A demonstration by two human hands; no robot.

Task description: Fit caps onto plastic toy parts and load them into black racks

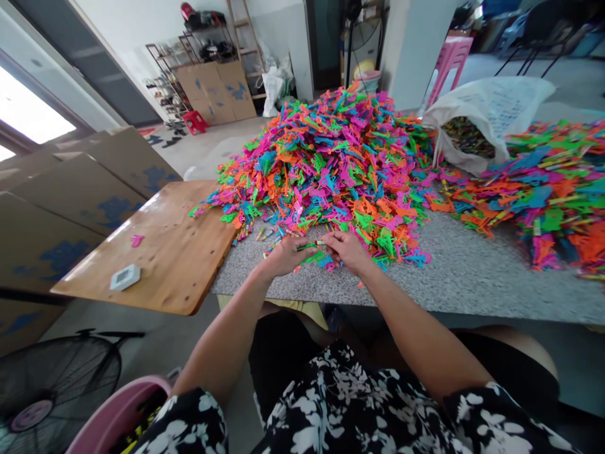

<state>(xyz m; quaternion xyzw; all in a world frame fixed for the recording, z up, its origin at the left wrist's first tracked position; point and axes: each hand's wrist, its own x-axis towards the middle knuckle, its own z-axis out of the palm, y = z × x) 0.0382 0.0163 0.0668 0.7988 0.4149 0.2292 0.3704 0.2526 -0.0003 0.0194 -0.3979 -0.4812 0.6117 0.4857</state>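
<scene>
My left hand (287, 256) is closed on a green plastic toy piece (309, 254), thin and brightly coloured, above the front of the grey stone tabletop (302, 284). Close by on the right, my right hand (347, 251) pinches a small light-coloured tube with a dark band (320, 243), its end meeting the green piece. Whether the two are joined I cannot tell. Just beyond both hands rises a large pile of plastic toy pieces (326, 157) in pink, orange, green and blue. A few small tubes (265, 233) lie loose beside my left hand.
A wooden board (174, 252) at the left carries a white device (125, 277) and a pink piece (137, 240). To the right, a white sack (510, 107) of small items lies open beside another colourful heap (553, 195). A fan (57, 384) and pink tub (127, 403) stand lower left.
</scene>
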